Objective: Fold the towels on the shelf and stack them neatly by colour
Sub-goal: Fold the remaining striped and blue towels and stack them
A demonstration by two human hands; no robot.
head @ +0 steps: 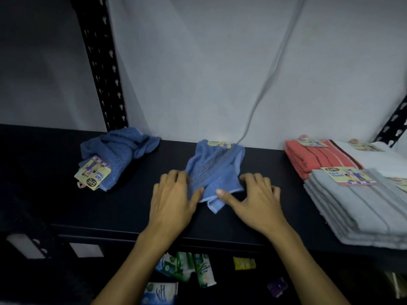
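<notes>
Two bare forearms reaching up from the bottom edge. Left hand flat on the dark shelf, fingers spread and fairly straight, thumb tip touching the left lower edge of the blue towel. Right hand likewise spread, thumb tip pressing on the towel's lower right part, fingers lying on the shelf just beside its right edge. Grip released on both sides: nothing pinched or wrapped, only thumbs in contact with cloth.

Blue towel loosely folded at mid shelf, between the hands, its far end near the pale wall, a paper label at that far end, a woven band running along its length, one corner poking out toward the front. Crumpled blue towel well apart to the left, unfolded in a heap, near the black slotted upright, with a printed "Face Towel" label at its near end.

Folded stacks on the right end of the shelf: coral towels at the back, white towels just beside them further right, grey towels in front, each stack topped with a label. Grey stack touching the coral one at its front.

Thin pale cable hanging down the wall to behind the middle towel. Small packets in green, white, yellow and purple on a lower level beneath the shelf.
</notes>
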